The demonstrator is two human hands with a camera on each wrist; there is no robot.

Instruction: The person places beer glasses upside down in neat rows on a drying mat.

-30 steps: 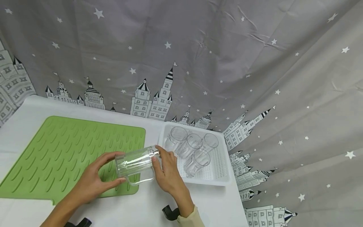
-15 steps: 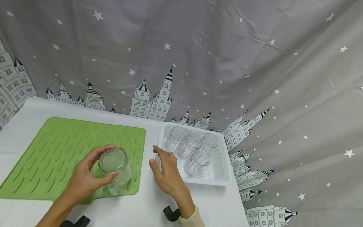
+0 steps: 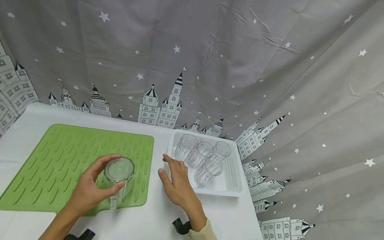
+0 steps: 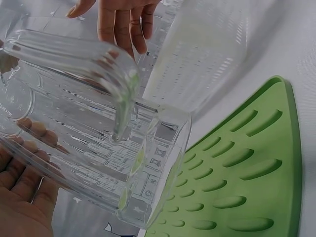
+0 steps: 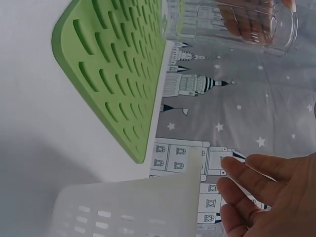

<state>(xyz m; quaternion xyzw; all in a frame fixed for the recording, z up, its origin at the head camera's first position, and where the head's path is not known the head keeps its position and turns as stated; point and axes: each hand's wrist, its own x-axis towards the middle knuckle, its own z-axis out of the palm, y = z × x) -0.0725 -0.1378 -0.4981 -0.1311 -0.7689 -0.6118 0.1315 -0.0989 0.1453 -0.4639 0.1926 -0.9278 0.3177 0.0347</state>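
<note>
at the near edge we find a cream sleeve [image 3: 203, 232]. we read the right hand [image 3: 177, 181] as disengaged: fingers extended, holding nothing, near the white tray [image 3: 235, 171]. we read the left hand [image 3: 89, 189] as gripping the glass mug [image 3: 120, 170] between thumb and fingers. the mug is inverted over the green mat [image 3: 75, 160], handle toward the person; we cannot confirm rim contact. the tray contains four clear glasses [image 3: 207, 150]. behind hangs a grey star-printed curtain [image 3: 210, 66].
</note>
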